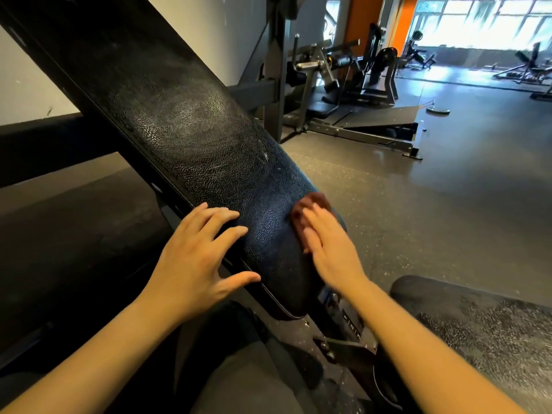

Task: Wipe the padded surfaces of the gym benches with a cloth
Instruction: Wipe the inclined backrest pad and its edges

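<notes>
now my right grip (331, 249), fingers flat, presses the cloth (313, 204) on the near end of the pad (185, 121), which runs far-left past my splayed left grip (194, 252).

You are resting your left hand (197, 258) on the left edge of the bench pad (179, 121), near its lower end, fingers spread and thumb out. You are pressing your right hand (331, 249) flat, fingers straight, on the cloth (313, 202) at the pad's right side

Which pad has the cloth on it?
The long tilted pad, near its lower end, where the right hand presses the brown cloth. The other pad, at lower right, has no cloth or hand on it.
</notes>
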Motion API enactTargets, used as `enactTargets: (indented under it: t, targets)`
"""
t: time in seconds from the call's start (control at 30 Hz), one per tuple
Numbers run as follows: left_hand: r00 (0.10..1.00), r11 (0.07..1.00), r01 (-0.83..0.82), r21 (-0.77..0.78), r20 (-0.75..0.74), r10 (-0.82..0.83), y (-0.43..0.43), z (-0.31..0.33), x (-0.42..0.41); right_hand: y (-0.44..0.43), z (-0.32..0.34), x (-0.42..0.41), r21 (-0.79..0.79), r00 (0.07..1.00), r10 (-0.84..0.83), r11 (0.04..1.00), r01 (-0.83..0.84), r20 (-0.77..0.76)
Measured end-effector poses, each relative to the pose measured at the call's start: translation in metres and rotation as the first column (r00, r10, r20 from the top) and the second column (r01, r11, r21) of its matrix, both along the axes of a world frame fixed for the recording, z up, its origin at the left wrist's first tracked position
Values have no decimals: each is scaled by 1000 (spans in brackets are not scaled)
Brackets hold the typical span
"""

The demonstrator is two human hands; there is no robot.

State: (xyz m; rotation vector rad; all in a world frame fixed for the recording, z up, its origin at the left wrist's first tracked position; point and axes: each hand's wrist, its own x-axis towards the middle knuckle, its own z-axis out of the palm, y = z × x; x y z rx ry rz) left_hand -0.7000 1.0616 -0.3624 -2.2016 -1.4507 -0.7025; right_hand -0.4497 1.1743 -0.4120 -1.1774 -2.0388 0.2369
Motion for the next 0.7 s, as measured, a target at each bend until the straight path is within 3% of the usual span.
enactTargets:
  t: [0.1,0.2,0.27,0.33,0.4,0.5,0.6,0.7]
  targets:
    - [1000,1000,3,-19,-23,-3,-3,4,0,49,24,-8,-119,994,-108,987,105,-17]
    - [999,1000,-4,0,-33,4,-5,9,-6,13,27,-37,-65,990,-127,990,123,-65]
    - [999,999,-30,40,-9,31,-4,17,-15,-43,22,-50,58,998,28,998,-24,-55]
    - [998,996,-56,65,4,56,-2,24,-27,-83,12,-47,128,972,225,964,-232,64]
    - [997,995,-80,64,-6,81,0,30,-37,-75,12,-35,174,932,320,921,-348,170]
    - [990,989,-137,57,-1,138,0,35,-46,-6,23,-29,126,977,146,978,-166,156]
    - [983,981,-183,57,38,181,-2,37,-49,61,44,-33,-73,997,-65,995,68,43]
    - [981,979,-192,67,56,188,-3,40,-50,44,50,-63,-56,996,-85,995,84,-10]
